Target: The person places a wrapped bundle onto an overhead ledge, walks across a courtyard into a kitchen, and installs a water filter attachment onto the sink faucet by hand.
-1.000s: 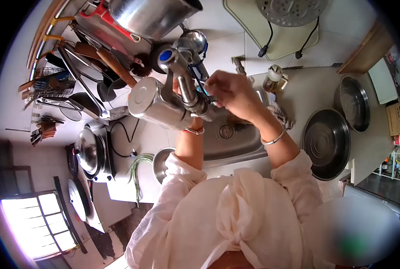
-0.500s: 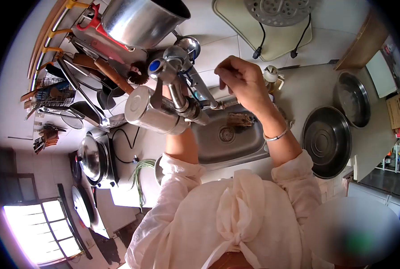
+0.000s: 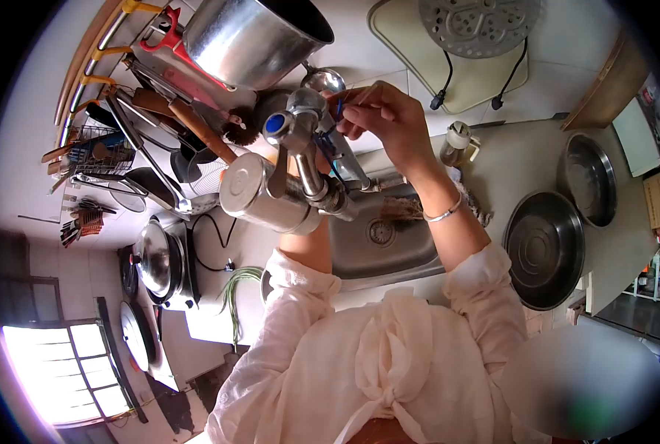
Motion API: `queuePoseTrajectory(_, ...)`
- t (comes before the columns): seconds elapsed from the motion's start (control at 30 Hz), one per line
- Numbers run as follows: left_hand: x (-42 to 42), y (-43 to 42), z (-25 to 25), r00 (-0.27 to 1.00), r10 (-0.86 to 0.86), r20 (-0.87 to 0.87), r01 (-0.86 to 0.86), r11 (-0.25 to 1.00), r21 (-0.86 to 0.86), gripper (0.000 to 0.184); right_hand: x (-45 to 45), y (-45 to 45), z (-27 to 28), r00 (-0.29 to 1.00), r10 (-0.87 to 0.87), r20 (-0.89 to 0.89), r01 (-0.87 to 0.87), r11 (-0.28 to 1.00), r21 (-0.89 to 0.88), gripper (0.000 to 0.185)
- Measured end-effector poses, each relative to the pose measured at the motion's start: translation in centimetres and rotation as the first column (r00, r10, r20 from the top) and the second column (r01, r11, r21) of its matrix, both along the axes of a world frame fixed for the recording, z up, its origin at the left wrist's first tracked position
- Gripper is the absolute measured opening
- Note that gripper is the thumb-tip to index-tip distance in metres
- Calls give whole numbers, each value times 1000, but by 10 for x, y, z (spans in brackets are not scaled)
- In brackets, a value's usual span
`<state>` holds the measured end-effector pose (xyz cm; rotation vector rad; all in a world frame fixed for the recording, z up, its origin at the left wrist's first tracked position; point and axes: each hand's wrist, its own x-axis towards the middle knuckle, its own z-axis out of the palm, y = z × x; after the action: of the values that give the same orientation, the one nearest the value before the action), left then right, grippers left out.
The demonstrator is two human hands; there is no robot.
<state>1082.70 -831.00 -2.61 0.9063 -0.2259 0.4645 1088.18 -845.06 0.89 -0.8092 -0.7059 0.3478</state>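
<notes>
A tap with a blue-dotted cap [image 3: 275, 125] and a steel cylinder [image 3: 259, 189], perhaps a water filter, rises in front of me over the sink [image 3: 389, 248]. My right hand [image 3: 389, 122] is beside the top of the tap, fingers closed in a pinch. A thin blue cord [image 3: 339, 111] runs from the tap to these fingertips. My left forearm [image 3: 308, 251] reaches up behind the cylinder. Tap and cylinder hide most of my left hand, including its fingers. A brown brush-like bundle [image 3: 402, 208] lies in the sink.
Two steel basins [image 3: 543, 248] stand on the counter at right, with a glass jug [image 3: 457, 142] behind the sink. A steel pot [image 3: 252, 44] and utensils [image 3: 189, 122] hang at upper left. Green stalks [image 3: 234, 296] lie left of the sink, near a lidded pan [image 3: 154, 253].
My right hand has moved left to the tap, and its fingers now meet the blue cord. The view has shifted slightly. My left arm stays behind the cylinder.
</notes>
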Motion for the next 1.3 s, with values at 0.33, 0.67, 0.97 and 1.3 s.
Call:
queuePoseTrajectory(0.33,-14,-9,-19,962,270,-41,-268,962,49,51,-17,7,-3,980,-193,-48,199,967,160,6)
queuePoseTrajectory(0.67,-14,2,-32,981,195,-19,-195,980,30,50,-16,-1,-3,988,-132,-78,143,976,162,5)
queuePoseTrajectory(0.97,-16,3,-19,998,63,-28,-64,998,-30,41,-30,-21,-17,966,-258,24,259,965,-34,13)
queuePoseTrajectory(1.3,-12,2,-14,983,181,39,-184,976,120,55,-32,-20,-13,727,-578,370,678,689,-256,31)
